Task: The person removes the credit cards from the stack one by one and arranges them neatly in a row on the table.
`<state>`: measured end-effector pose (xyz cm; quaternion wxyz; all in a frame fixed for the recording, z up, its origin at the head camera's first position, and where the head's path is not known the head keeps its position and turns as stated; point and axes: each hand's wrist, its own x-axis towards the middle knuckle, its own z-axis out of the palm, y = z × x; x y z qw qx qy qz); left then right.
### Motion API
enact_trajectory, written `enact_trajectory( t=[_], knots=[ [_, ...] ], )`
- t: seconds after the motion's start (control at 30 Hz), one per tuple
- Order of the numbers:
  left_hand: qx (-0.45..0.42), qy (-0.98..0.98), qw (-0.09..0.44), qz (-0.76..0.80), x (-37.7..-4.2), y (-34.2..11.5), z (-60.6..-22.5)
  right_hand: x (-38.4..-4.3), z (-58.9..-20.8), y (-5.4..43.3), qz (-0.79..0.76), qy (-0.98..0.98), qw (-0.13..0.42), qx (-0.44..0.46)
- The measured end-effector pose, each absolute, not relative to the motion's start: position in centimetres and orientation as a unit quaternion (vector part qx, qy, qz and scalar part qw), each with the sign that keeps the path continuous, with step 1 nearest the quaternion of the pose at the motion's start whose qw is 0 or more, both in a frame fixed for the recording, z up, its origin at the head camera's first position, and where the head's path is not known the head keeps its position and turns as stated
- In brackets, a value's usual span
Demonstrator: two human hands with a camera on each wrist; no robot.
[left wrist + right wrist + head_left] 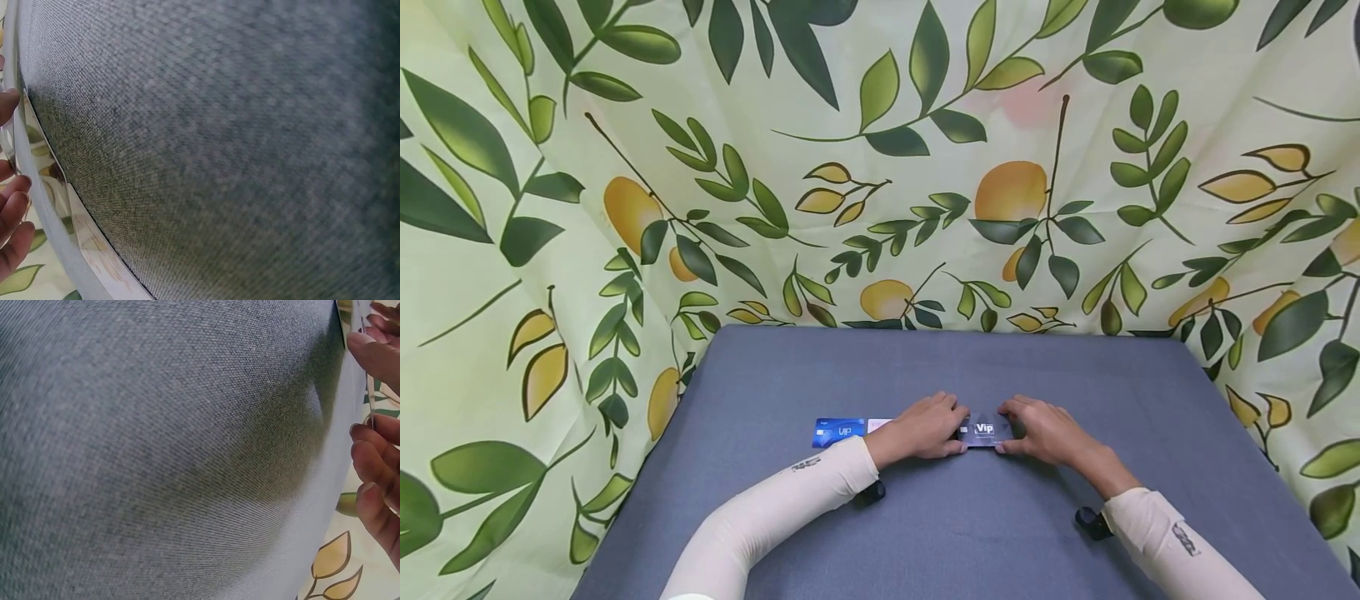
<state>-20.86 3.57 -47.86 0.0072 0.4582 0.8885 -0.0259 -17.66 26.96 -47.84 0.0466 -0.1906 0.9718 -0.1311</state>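
Observation:
A dark, see-through card marked "Vip" (985, 428) is held by its two short sides in the head view. My left hand (927, 427) pinches its left end with thumb and fingers. At the opposite end, my right hand (1047, 431) grips it the same way. In the right wrist view the card (371, 403) shows only as a thin edge, raised off the cloth. Left of it lie a blue VIP card (838, 432) and a pale pink card (877, 424), the latter partly hidden behind the left hand. A shiny card (47, 144) lies flat in the left wrist view.
A grey-blue cloth-covered table (970, 525) lies under both hands. Behind it and at the sides hangs a leaf-and-fruit patterned curtain (925, 183). Black wrist cameras sit under both forearms, close above the tabletop.

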Motion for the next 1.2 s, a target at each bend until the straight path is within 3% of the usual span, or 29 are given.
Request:
enact_trajectory(
  t=[0.97,1.2],
  knots=[
    [0.471,0.882,-0.009,-0.020,-20.9,4.3,-48.7,-17.3,-47.9,28.0,-0.129,0.973,0.051,-0.186],
    [0.461,0.887,0.020,0.012,-20.9,4.5,-48.6,-17.1,-47.9,28.1,-0.128,0.974,0.059,-0.178]
  ],
)
